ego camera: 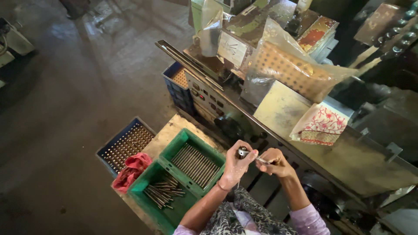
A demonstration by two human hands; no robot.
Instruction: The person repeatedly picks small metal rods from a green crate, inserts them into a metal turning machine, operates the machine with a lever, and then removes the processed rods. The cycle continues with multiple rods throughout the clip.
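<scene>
We see both hands raised together in front of the machine (244, 109), just above the edge of the green trays. Our left hand (235, 164) is closed around a small metal fitting (242, 152), pinched at the top between thumb and fingers. Our right hand (274, 162) is closed on a thin rod (262, 160), whose tip points left and meets the fitting; the two hands are almost touching. Whether the rod is already seated inside the fitting we cannot tell. Below and to the left stand two green trays side by side: the upper tray (193, 157) holds rods laid in a neat parallel row, while the lower tray (159, 191) holds a looser, crossed heap of rods. A red rag (133, 169) lies bunched against the left edge of the lower tray, partly over a blue crate (124, 143) with a perforated insert. A second blue crate (178, 85) stands further back beside the machine. On top of the machine lie a clear bag (291, 69) over a perforated board, and a white cloth with a red pattern (321, 125). The floor (65, 109) to the left is dark and stained.
</scene>
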